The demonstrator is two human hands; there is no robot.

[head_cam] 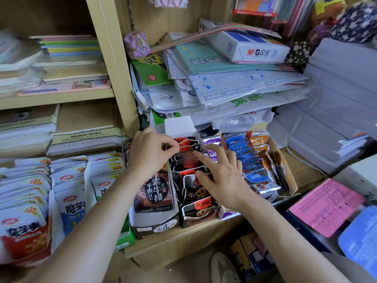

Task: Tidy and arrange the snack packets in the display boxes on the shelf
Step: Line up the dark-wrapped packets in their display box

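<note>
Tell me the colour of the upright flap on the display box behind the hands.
White and blank; the flap shows best in the head view.

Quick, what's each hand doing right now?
Left hand: pinching a black-and-red packet.
Right hand: open, fingers resting on the packet row.
</note>
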